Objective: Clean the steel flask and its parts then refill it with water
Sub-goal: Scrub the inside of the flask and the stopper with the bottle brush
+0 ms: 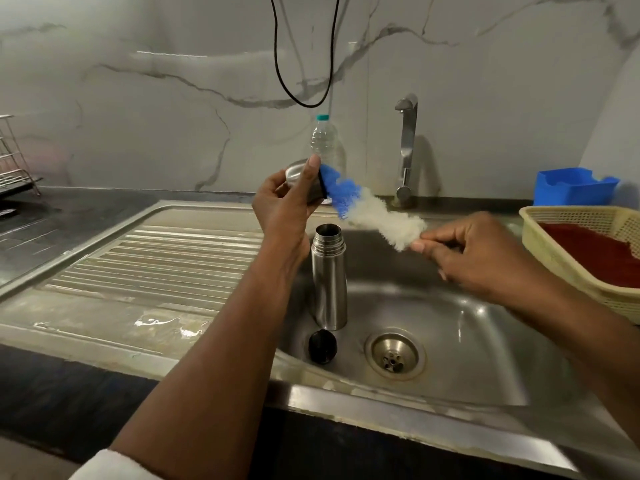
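Note:
The open steel flask [329, 278] stands upright in the sink basin [467, 327], left of the drain [394, 355]. Its black stopper [322, 346] lies on the basin floor just in front of it. Above the flask, my left hand [282, 206] holds the steel cap cup [304, 178] tilted, mouth facing right. My right hand [485, 251] grips a bottle brush [370, 211] at its handle end; the blue bristle tip sits at the cup's mouth and the white bristles trail toward my right fingers.
A tap [407, 147] rises behind the basin, with a clear plastic bottle [325, 143] to its left. A yellow basket [585, 251] holding something red sits at the right, a blue tub [571, 187] behind it. The wet ribbed drainboard [156, 265] lies left; a dish rack [14, 161] stands far left.

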The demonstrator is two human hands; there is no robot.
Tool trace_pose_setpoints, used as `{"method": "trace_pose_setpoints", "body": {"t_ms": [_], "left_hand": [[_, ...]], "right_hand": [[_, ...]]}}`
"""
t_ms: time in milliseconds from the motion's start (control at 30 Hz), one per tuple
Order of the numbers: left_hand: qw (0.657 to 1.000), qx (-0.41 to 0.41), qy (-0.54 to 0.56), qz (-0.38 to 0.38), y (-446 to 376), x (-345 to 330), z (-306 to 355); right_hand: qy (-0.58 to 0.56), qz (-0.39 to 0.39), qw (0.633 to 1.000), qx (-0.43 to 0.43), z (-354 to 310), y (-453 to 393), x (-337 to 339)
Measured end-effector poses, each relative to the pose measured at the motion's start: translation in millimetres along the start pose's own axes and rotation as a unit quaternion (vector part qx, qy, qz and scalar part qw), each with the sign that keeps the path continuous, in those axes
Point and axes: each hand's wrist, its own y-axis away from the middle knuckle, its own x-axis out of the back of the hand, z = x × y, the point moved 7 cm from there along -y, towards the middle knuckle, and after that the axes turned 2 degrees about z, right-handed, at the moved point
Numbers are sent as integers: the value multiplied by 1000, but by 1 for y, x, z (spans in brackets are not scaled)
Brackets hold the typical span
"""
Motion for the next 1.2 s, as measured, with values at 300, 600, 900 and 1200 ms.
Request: {"method": "trace_pose_setpoints", "body": {"t_ms": [300, 600, 900, 1200], "left_hand": [[996, -75, -24, 42, 6, 15, 27], [980, -47, -186, -55, 46, 17, 38], [733, -56, -576, -356, 91, 19, -18], [418, -25, -754, -506, 104, 10, -94]], "right_hand": [[82, 122, 988, 43, 7, -3, 31], [62, 164, 984, -5, 33, -6, 36], [45, 172, 984, -22, 39, -7, 37], [60, 142, 987, -50, 50, -12, 29]]}}
